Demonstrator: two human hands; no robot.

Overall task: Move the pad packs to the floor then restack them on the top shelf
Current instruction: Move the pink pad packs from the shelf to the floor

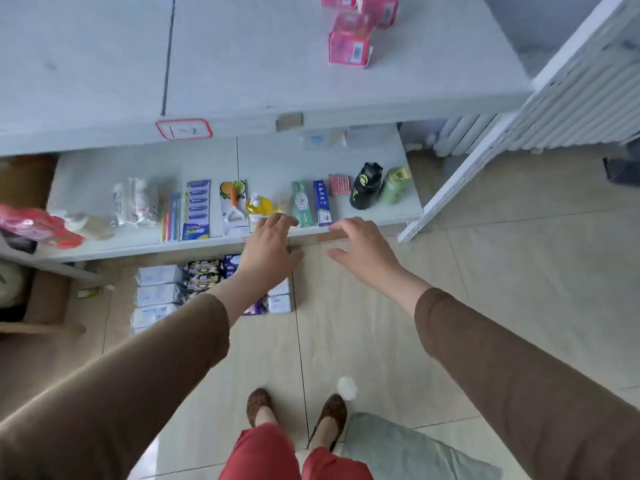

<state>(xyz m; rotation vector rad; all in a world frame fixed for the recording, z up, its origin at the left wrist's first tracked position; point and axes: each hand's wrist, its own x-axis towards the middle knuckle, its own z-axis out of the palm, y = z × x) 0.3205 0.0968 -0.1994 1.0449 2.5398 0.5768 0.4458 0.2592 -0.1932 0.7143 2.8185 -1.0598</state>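
One red-framed label, "2", on top shelf

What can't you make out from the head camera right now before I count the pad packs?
- Head view: pink pad packs on the top shelf; the farthest are cut off by the upper edge.
- Packs on the floor: the left forearm hides the middle ones, so no full count.
- Print on every pack is too blurred to read.
- Left hand and right hand hold nothing.

Both arms wear long brown sleeves that stop short of the wrists. Red trousers end above the ankles. Brown patterned slippers cover the feet.
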